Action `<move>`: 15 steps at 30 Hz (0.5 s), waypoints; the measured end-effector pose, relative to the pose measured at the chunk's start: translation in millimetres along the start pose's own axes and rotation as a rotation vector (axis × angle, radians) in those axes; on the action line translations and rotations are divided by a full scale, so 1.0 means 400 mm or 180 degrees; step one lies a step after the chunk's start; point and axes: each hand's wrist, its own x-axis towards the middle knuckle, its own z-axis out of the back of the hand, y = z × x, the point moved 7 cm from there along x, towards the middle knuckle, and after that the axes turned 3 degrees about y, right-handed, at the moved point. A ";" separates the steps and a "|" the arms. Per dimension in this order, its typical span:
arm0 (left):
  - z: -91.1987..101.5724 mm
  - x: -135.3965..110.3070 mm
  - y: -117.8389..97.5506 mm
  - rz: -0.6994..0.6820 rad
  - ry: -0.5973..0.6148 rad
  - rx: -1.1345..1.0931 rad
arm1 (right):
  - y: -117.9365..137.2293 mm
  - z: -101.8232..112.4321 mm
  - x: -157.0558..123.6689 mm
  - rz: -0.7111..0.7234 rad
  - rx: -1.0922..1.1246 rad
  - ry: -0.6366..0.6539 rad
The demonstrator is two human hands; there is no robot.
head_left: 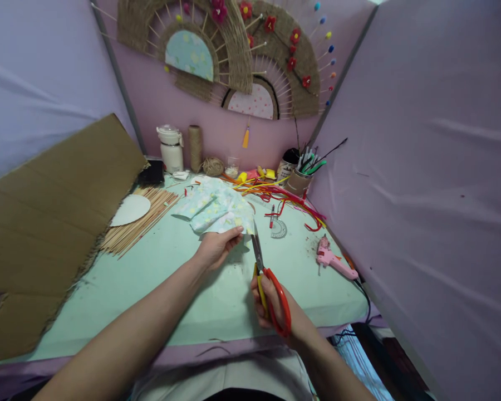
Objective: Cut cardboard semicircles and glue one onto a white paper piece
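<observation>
The floral sheet [217, 207] lay on the pale green table [150, 284] just beyond the person. Its near edge was pinched in the left hand [217, 248], thumb on top and fingers curled under, so that corner was lifted slightly while the rest spread away toward the back wall; whether it was paper or cloth could not be told. The right hand [271, 303] was closed through the red and yellow handles of the scissors [262, 267]. The blades pointed away from the body, nearly together, with the tip at the sheet's near right edge, just beside the left fingertips. Both forearms reached in from the bottom of the view, the left slanting across from the left, the right shorter and bent at the wrist. A bare stretch of table lay between the hands and the near edge. To the left, a bundle of wooden skewers [142, 225] and a leaning cardboard panel [54, 223] closed off that side. To the right were a protractor [279, 228] near the blades and a pink glue gun [332, 259] by the table's right edge. Red and yellow strips [275, 195] were tangled behind the sheet.
</observation>
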 end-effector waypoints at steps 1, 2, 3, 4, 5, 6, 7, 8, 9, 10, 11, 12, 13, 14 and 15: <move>0.001 0.000 0.001 0.0008 0.0000 0.0005 | 0.007 -0.002 0.004 0.0087 -0.0050 -0.0020; 0.002 0.000 0.000 0.0008 -0.0005 0.0004 | 0.015 -0.006 0.007 0.0169 -0.0116 0.0002; 0.003 0.001 -0.002 -0.0007 -0.0017 -0.0018 | 0.023 -0.009 0.007 0.0229 -0.0199 0.0070; 0.004 0.002 -0.006 -0.0033 -0.0038 -0.0068 | 0.032 -0.013 0.004 0.0255 -0.0282 0.0184; 0.006 0.004 -0.010 -0.0061 -0.0066 -0.0144 | 0.040 -0.015 -0.002 0.0255 -0.0364 0.0338; 0.008 0.006 -0.015 -0.0082 -0.0097 -0.0236 | 0.047 -0.015 -0.010 0.0228 -0.0448 0.0511; 0.010 0.008 -0.019 -0.0090 -0.0125 -0.0337 | 0.054 -0.012 -0.021 0.0193 -0.0528 0.0680; 0.011 0.010 -0.023 -0.0087 -0.0149 -0.0437 | 0.062 -0.006 -0.033 0.0184 -0.0623 0.0836; 0.012 0.013 -0.025 -0.0072 -0.0168 -0.0520 | 0.069 0.003 -0.046 0.0176 -0.0722 0.0983; 0.013 0.015 -0.027 -0.0052 -0.0182 -0.0579 | 0.075 0.012 -0.059 0.0172 -0.0808 0.1108; 0.014 0.017 -0.028 -0.0033 -0.0193 -0.0620 | 0.080 0.022 -0.071 0.0169 -0.0882 0.1209; 0.015 0.018 -0.028 -0.0016 -0.0194 -0.0644 | 0.086 0.029 -0.080 0.0170 -0.0938 0.1281; 0.015 0.019 -0.027 0.0001 -0.0184 -0.0654 | 0.095 0.035 -0.087 0.0206 -0.0969 0.1314; 0.015 0.020 -0.025 0.0016 -0.0160 -0.0651 | 0.107 0.037 -0.088 0.0292 -0.0954 0.1280; 0.014 0.020 -0.022 0.0027 -0.0129 -0.0630 | 0.125 0.039 -0.083 0.0430 -0.0907 0.1163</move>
